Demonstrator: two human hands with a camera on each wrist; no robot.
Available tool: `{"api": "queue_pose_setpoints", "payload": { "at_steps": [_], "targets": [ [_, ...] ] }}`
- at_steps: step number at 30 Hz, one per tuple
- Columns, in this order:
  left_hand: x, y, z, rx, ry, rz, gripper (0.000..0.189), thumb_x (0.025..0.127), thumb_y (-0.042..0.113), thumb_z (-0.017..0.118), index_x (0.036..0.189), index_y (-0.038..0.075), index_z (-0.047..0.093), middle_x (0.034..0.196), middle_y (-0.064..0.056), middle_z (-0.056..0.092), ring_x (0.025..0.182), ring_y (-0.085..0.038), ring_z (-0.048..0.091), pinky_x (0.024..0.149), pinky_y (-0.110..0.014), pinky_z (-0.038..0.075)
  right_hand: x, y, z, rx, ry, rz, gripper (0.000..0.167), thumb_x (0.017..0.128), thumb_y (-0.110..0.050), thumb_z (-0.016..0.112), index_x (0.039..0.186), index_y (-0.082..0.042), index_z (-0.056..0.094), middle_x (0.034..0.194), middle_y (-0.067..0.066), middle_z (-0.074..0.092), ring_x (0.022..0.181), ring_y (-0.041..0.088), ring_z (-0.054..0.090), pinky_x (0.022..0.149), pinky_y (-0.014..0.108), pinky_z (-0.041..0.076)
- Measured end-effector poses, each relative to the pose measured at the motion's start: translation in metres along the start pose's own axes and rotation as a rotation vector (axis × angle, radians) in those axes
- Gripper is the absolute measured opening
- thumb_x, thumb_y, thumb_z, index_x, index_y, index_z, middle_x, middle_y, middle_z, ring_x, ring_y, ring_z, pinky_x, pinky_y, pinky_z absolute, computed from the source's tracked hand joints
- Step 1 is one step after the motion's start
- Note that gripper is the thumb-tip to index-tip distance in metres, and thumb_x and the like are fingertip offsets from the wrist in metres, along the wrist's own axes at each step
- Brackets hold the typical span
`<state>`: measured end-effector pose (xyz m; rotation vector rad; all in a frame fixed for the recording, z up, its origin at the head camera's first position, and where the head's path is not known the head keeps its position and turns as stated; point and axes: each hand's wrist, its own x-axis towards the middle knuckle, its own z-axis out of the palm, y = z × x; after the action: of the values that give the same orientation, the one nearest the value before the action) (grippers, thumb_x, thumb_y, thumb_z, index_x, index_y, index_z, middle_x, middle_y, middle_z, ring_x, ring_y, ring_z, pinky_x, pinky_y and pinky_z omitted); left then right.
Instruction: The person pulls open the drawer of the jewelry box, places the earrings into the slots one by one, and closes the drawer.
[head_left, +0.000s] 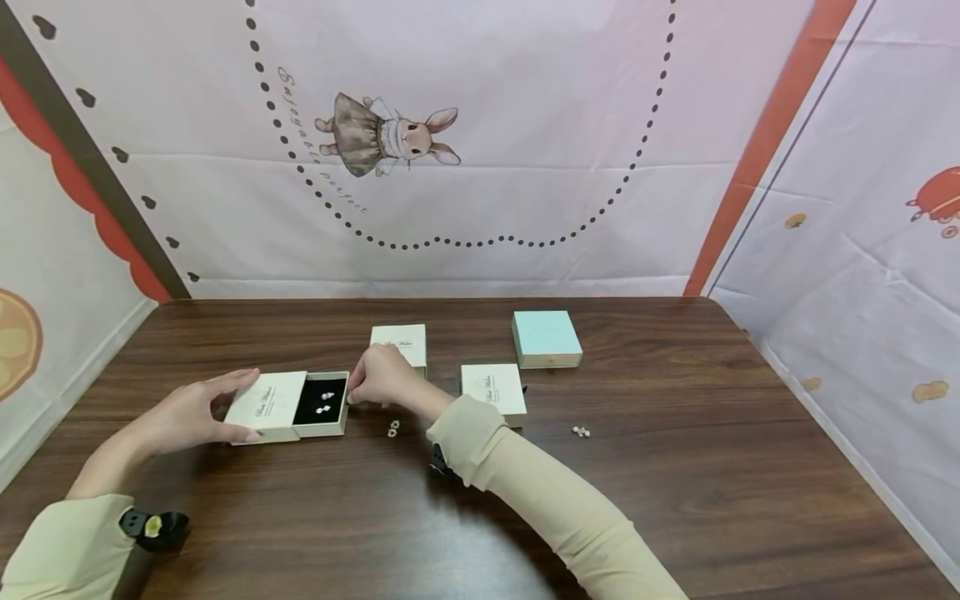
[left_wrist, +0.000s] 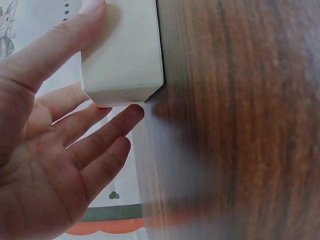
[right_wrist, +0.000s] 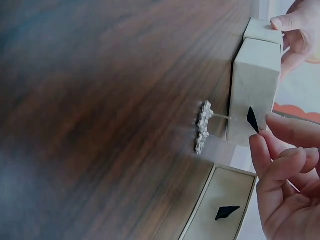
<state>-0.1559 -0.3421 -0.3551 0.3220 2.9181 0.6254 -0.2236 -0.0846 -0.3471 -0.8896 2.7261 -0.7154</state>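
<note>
A cream jewelry box [head_left: 266, 403] lies at the left of the table with its drawer [head_left: 322, 404] slid partly out to the right. Black lining shows in the drawer, with a pair of earrings [head_left: 325, 403] on it. My left hand [head_left: 187, 412] grips the box's outer sleeve, thumb on the near side and fingers around the far side. At the drawer's end my right hand [head_left: 386, 377] pinches the black ribbon tab [right_wrist: 253, 120] between thumb and fingertip. Just right of the drawer, flower-shaped earrings [head_left: 393, 428] lie on the wood.
Behind the right hand stands a second cream box [head_left: 399, 335]. Another cream box [head_left: 491, 387] sits beyond the right forearm, and a mint-green box [head_left: 547, 338] is farther back. Pearl-like earrings [head_left: 581, 432] lie at the right on the brown table [head_left: 712, 467].
</note>
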Motion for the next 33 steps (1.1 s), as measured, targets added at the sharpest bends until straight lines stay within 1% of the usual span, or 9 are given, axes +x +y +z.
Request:
{"api": "queue_pose_setpoints", "payload": {
  "at_steps": [2,4,5,7,9,12,19,29,33],
  "targets": [
    [0.0,0.0,0.0,0.003,0.001,-0.002,0.103,0.062,0.051,0.076,0.138,-0.004,0.032,0.137,-0.032,0.032,0.117,-0.053,0.035,0.084,-0.063,0.034,-0.001,-0.001,0.001,0.0,-0.011,0.017,0.004,0.076,-0.02,0.073,0.074,-0.018,0.075,0.068,-0.011,0.067,0.031,0.002,0.045,0.061,0.015,0.048],
    [0.0,0.001,0.0,0.004,0.0,-0.003,0.103,0.063,0.05,0.076,0.138,-0.003,0.032,0.137,-0.032,0.032,0.116,-0.053,0.035,0.084,-0.064,0.033,-0.001,-0.002,0.003,-0.008,-0.014,0.031,0.005,0.077,-0.021,0.073,0.073,-0.018,0.075,0.069,-0.013,0.067,0.031,0.002,0.044,0.06,0.014,0.047],
    [0.0,0.001,0.0,0.004,0.0,-0.005,0.103,0.063,0.05,0.076,0.138,-0.003,0.032,0.137,-0.031,0.032,0.117,-0.053,0.035,0.084,-0.064,0.033,-0.001,-0.002,0.003,-0.011,-0.015,0.036,0.005,0.077,-0.022,0.073,0.073,-0.019,0.075,0.069,-0.013,0.067,0.031,0.002,0.044,0.057,0.013,0.047],
    [0.0,0.001,0.0,0.004,0.003,-0.004,0.103,0.062,0.051,0.077,0.138,-0.003,0.033,0.137,-0.031,0.032,0.117,-0.053,0.034,0.084,-0.064,0.033,-0.001,-0.003,0.004,-0.004,-0.02,0.044,0.005,0.077,-0.021,0.073,0.073,-0.018,0.075,0.07,-0.012,0.067,0.031,0.002,0.044,0.042,0.015,0.043],
    [0.0,0.001,0.0,0.002,0.005,-0.004,0.103,0.062,0.051,0.076,0.138,-0.002,0.033,0.138,-0.03,0.032,0.118,-0.053,0.033,0.085,-0.064,0.032,-0.001,-0.003,0.004,-0.001,-0.014,0.046,0.006,0.077,-0.021,0.073,0.073,-0.017,0.075,0.07,-0.011,0.068,0.031,0.003,0.044,0.039,0.014,0.041],
    [0.0,0.001,0.0,-0.005,0.009,0.003,0.103,0.062,0.052,0.076,0.138,-0.003,0.033,0.137,-0.031,0.032,0.118,-0.053,0.033,0.085,-0.064,0.032,0.0,-0.003,0.005,-0.005,-0.004,0.048,0.006,0.076,-0.021,0.074,0.073,-0.017,0.075,0.072,-0.011,0.068,0.031,0.003,0.044,0.04,0.013,0.041],
    [-0.001,0.0,0.0,-0.009,0.015,0.009,0.103,0.062,0.052,0.076,0.138,-0.003,0.033,0.138,-0.03,0.032,0.118,-0.053,0.034,0.085,-0.063,0.033,0.002,-0.007,0.01,0.011,0.007,0.056,0.005,0.075,-0.023,0.075,0.075,-0.017,0.075,0.068,-0.009,0.067,0.031,0.003,0.044,0.037,0.014,0.04],
    [-0.002,0.001,0.0,-0.014,0.013,0.014,0.102,0.063,0.049,0.077,0.138,-0.003,0.032,0.137,-0.031,0.032,0.116,-0.052,0.037,0.084,-0.06,0.036,0.005,-0.013,0.014,0.0,0.014,0.056,0.005,0.075,-0.023,0.075,0.076,-0.018,0.075,0.073,-0.011,0.068,0.031,0.002,0.044,0.037,0.013,0.04],
    [-0.002,0.0,-0.001,-0.008,0.019,0.032,0.101,0.063,0.049,0.076,0.138,-0.003,0.033,0.137,-0.031,0.033,0.118,-0.053,0.034,0.085,-0.062,0.033,0.007,-0.014,0.016,0.015,0.021,0.037,0.005,0.074,-0.022,0.075,0.074,-0.017,0.075,0.067,-0.01,0.067,0.031,0.002,0.043,0.038,0.013,0.04]
  ]
}}
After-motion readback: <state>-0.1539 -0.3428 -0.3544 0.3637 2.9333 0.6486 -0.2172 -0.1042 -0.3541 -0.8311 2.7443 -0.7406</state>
